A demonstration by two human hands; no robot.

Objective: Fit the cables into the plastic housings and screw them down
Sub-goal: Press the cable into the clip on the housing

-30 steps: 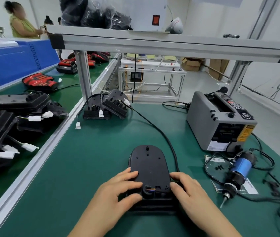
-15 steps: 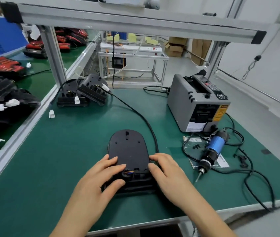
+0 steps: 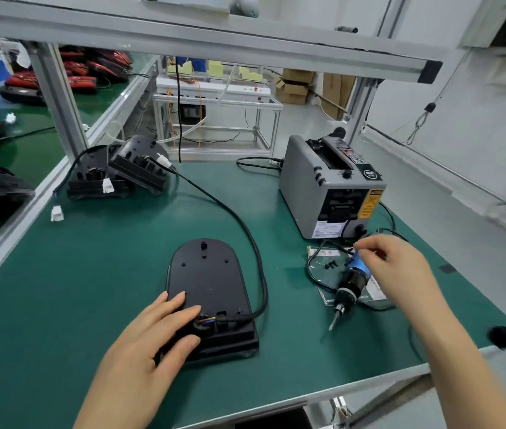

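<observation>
The left hand [image 3: 152, 339] presses straight fingers on the near end of the black housing [image 3: 208, 280] at mid-bench, likely steadying it so the seated cable [image 3: 245, 227] cannot slip out. The right hand [image 3: 400, 267] hovers over the blue screwdriver [image 3: 350, 283]. Blur hides whether its curled fingers grip anything.
</observation>
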